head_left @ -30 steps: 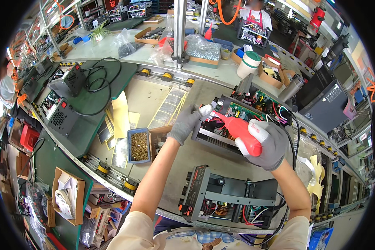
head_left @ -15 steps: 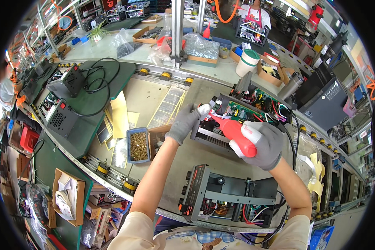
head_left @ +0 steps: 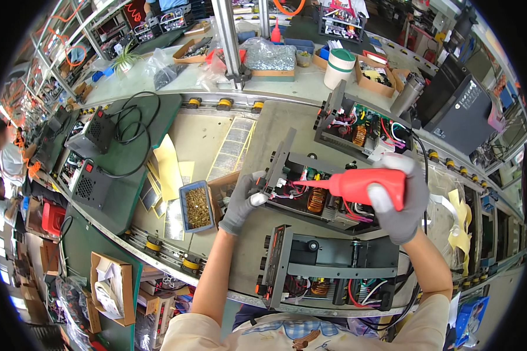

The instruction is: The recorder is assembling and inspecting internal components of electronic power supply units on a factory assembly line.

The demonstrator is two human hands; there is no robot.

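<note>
In my right hand (head_left: 407, 199), wrapped in a grey glove with pale fingertips, is a red squeeze bottle (head_left: 363, 186). It lies almost level, its thin nozzle pointing left into an open electronic unit (head_left: 316, 202) with wires and a copper coil inside. The nozzle tip is near the wires behind the front panel; whether it touches them I cannot tell. At the panel's left edge, my gloved left hand (head_left: 243, 203) grips the unit between thumb and fingers. A similar unit (head_left: 339, 257) lies nearer to me, and another open unit (head_left: 363, 126) stands farther back.
Left of my left hand stands a blue bin (head_left: 184, 205) of small brass-coloured parts beside a cardboard box (head_left: 221, 190). Yellow-backed label sheets (head_left: 168, 164) lie beyond. Black cables (head_left: 425, 169) run down the right side. A metal post (head_left: 228, 41) rises at the back.
The middle unit has tipped and turned, and now sits apart from the far unit with its inside facing me. The squeeze bottle has swung level and moved right. My left hand has shifted down and left.
</note>
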